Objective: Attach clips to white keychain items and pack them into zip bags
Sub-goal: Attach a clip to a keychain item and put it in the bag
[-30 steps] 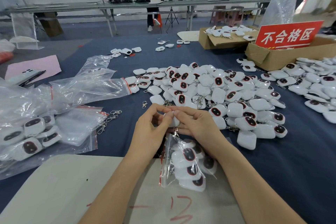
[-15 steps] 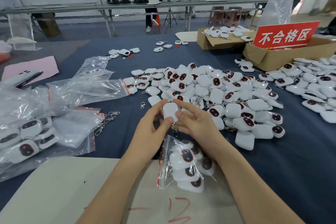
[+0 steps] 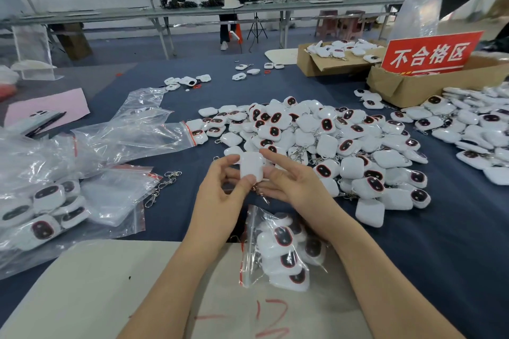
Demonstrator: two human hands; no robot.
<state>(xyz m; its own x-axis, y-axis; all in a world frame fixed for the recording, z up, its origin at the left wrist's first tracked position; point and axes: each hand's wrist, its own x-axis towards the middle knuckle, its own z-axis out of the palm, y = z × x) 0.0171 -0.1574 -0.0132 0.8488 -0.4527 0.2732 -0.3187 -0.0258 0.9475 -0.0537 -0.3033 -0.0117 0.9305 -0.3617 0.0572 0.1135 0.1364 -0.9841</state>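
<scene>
Keychain item (image 3: pixel 250 166) sits pinched in our left hand (image 3: pixel 220 195) above the tabletop (image 3: pixel 413 256), just over the part-filled zip bag (image 3: pixel 252 231); our right hand (image 3: pixel 294 187) only lays straight fingers against its far side. Clip (image 3: pixel 257 190) hangs beneath, mostly hidden, so we cannot confirm it latched. Risk: a light pinch on smooth plastic lets it drop into the loose pile (image 3: pixel 325 146) beyond and get lost among unchecked stock.

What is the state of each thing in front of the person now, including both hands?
Keychain, held in the air, plain side up.
Left hand, pinches the keychain.
Right hand, fingers straight, touching the keychain.
Zip bag, partly filled, lying flat; seal unclear.
Empty bags, crumpled, lying flat.
Loose clips, lying unattached.
Pile of keychains, loose, unpacked.
Cardboard box, open.
</scene>
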